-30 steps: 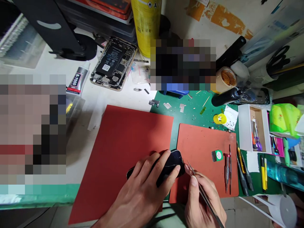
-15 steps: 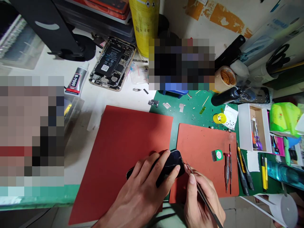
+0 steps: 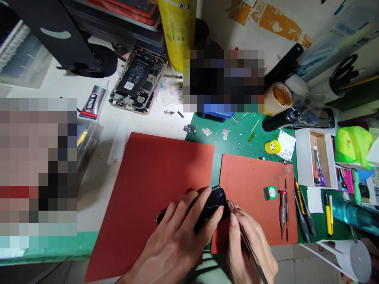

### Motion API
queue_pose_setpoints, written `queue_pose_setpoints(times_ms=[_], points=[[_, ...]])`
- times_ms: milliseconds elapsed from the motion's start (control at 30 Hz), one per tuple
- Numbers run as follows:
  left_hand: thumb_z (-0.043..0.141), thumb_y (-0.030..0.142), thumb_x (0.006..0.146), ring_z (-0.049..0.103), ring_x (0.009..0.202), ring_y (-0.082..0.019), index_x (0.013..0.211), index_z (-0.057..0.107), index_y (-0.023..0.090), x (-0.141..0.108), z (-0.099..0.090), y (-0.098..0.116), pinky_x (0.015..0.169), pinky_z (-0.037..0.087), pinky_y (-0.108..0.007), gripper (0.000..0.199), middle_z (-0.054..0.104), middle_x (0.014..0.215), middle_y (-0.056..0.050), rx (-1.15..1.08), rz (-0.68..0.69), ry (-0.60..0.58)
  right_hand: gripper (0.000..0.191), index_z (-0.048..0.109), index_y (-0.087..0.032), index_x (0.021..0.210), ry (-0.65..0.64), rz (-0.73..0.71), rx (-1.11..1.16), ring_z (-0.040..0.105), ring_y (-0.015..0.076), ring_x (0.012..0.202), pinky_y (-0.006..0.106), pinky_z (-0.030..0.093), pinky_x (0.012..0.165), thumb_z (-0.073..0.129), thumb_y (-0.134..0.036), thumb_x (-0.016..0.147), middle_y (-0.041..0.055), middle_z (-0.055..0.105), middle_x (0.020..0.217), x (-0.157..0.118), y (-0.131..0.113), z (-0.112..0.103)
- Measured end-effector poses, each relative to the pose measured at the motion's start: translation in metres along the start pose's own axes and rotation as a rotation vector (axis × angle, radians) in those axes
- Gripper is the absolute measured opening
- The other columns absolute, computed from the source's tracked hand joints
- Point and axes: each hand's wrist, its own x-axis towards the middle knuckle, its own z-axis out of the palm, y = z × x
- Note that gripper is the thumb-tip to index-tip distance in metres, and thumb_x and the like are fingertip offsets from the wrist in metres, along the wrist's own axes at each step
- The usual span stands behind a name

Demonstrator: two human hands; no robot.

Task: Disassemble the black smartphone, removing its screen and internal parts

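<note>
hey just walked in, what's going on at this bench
A person's left hand holds a dark phone-shaped piece, while the right hand holds tweezers with their tips close to its end; whether they touch is unclear. An opened phone lies farther back on the white tabletop.

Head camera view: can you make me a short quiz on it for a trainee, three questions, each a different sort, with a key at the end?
1. Multiple choice: what does the right hand hold?
a) a glue tube
b) a slim pointed tool
c) a yellow cup

2. True or false: the left hand rests across a black device.

3. Fill in the colour: the opened phone with its battery showing lies on the ____ part of the work surface.

Key:
1. b
2. True
3. white
</note>
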Motion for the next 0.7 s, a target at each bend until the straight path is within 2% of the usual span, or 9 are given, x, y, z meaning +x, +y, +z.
queue_pose_setpoints(times_ms=[133,267,400,533,700], points=[[0.064,0.012,0.096,0.046,0.145,-0.040,0.161,0.051,0.031,-0.001,0.000,-0.001,0.107,0.046,-0.053,0.069,0.045,0.170,-0.014,0.005,-0.007,-0.010,0.016,0.080,-0.026,0.115,0.020,-0.013,0.112,0.084,0.0239,0.090,0.035,0.068,0.082,0.072,-0.019,0.103,0.0052,0.085,0.109,0.004,0.006,0.004],[0.068,0.015,0.094,0.048,0.144,-0.039,0.159,0.053,0.033,-0.001,-0.001,0.000,0.105,0.048,-0.051,0.069,0.047,0.170,-0.014,0.007,-0.022,-0.014,0.008,0.082,-0.024,0.102,0.074,0.029,0.269,0.082,0.0224,0.078,0.032,0.070,0.072,0.076,-0.020,0.099,0.0055,0.085,0.096,0.014,0.016,0.006],[0.073,0.019,0.093,0.052,0.141,-0.037,0.156,0.056,0.035,0.000,0.000,0.002,0.105,0.049,-0.050,0.068,0.050,0.168,-0.012,-0.012,-0.048,0.003,0.009,0.083,-0.021,0.095,-0.023,0.270,0.416,0.084,0.0220,0.075,0.027,0.070,0.070,0.081,-0.029,0.097,0.0057,0.085,0.090,0.026,0.023,0.002],[0.075,0.023,0.092,0.053,0.138,-0.037,0.155,0.059,0.034,0.000,0.002,0.002,0.106,0.048,-0.051,0.066,0.051,0.167,-0.012,-0.003,-0.043,0.002,0.022,0.082,-0.017,0.096,-0.124,0.536,0.614,0.085,0.0265,0.078,0.032,0.073,0.073,0.084,-0.039,0.095,0.0097,0.086,0.092,0.036,0.028,-0.001],[0.072,0.022,0.093,0.053,0.138,-0.036,0.155,0.058,0.035,-0.001,0.001,0.001,0.105,0.047,-0.050,0.065,0.054,0.164,-0.012,-0.001,-0.039,0.004,0.023,0.079,-0.017,0.104,-0.257,0.660,0.812,0.086,0.0285,0.087,0.042,0.073,0.085,0.083,-0.039,0.096,0.0117,0.086,0.099,0.040,0.039,-0.001]])
